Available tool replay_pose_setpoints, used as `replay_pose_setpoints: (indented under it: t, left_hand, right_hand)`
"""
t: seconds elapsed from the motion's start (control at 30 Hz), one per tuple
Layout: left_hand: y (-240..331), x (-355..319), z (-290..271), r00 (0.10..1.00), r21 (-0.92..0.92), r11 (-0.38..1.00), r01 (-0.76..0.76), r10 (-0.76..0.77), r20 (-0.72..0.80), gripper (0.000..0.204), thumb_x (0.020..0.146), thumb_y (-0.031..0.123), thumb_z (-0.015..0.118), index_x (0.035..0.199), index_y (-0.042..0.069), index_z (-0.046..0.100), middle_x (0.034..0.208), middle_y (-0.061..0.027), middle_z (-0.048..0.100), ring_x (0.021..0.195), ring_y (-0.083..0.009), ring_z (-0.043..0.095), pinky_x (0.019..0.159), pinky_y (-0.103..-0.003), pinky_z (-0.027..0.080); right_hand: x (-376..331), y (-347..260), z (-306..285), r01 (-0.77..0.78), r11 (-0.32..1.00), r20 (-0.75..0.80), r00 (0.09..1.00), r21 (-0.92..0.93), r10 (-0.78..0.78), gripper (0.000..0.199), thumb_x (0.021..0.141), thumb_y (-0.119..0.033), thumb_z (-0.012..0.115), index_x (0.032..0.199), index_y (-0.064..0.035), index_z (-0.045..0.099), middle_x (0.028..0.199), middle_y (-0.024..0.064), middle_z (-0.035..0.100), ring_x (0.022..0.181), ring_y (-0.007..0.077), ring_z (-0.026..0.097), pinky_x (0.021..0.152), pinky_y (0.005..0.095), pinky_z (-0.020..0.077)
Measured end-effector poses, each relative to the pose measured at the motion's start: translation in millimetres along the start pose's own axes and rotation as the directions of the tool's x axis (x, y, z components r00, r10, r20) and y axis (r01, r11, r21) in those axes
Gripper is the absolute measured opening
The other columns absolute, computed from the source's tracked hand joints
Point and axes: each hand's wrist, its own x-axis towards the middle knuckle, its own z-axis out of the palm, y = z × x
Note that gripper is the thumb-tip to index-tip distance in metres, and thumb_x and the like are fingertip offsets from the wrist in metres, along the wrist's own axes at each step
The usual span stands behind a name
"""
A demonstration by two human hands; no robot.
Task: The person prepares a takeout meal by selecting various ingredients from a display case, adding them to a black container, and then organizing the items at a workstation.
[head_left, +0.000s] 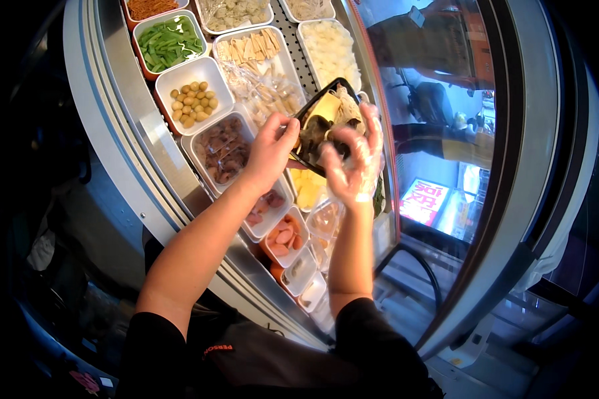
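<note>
My left hand (271, 151) grips the near left edge of a black tray (309, 164), thumb on the rim. In the tray lie dark wood ear mushroom (315, 133), a yellowish flat slice (324, 106) and pale, stringy food (348, 108). Over the tray's right side is my right hand (356, 163) in a clear plastic glove, fingers apart and curved, slightly blurred. I make out nothing held in it. Beneath the tray sit yellow slices (307, 188) in a container, partly covered by my hands.
White containers fill the metal counter: green vegetable strips (172, 44), small round tan balls (194, 105), bagged brown pieces (223, 149), tofu-like strips (249, 48), white pieces (329, 55) and pink sausage slices (285, 236). A curved glass pane (439, 153) bounds the right side.
</note>
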Motion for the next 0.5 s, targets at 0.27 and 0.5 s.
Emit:
replay_pose_setpoints:
  t: [0.27, 0.5]
  left_hand:
    - [1.2, -3.4, 2.1, 1.0, 0.062, 0.998, 0.003, -0.002, -0.009, 0.025, 0.109, 0.034, 0.06, 0.113, 0.009, 0.057, 0.085, -0.0004, 0.057, 0.073, -0.0108, 0.061, 0.056, -0.033, 0.063]
    - [0.7, -2.0, 2.2, 1.0, 0.053, 0.998, -0.016, 0.015, 0.016, 0.025, 0.109, 0.034, 0.06, 0.11, 0.009, 0.058, 0.087, -0.0018, 0.061, 0.074, -0.0111, 0.064, 0.056, -0.033, 0.063]
  right_hand:
    - [-5.1, -1.0, -3.7, 0.038, 0.973, 0.261, 0.965, -0.226, 0.023, 0.032, 0.071, -0.009, 0.084, 0.102, -0.0133, 0.075, 0.14, 0.0148, 0.062, 0.14, 0.0454, 0.05, 0.12, 0.0656, 0.0303]
    - [-25.6, 20.9, 2.0, -0.452, 0.589, -0.047, 0.766, 0.669, 0.641, 0.012, 0.098, -0.001, 0.063, 0.109, -0.0053, 0.065, 0.109, 0.0076, 0.072, 0.101, 0.0164, 0.068, 0.093, 0.032, 0.0529]
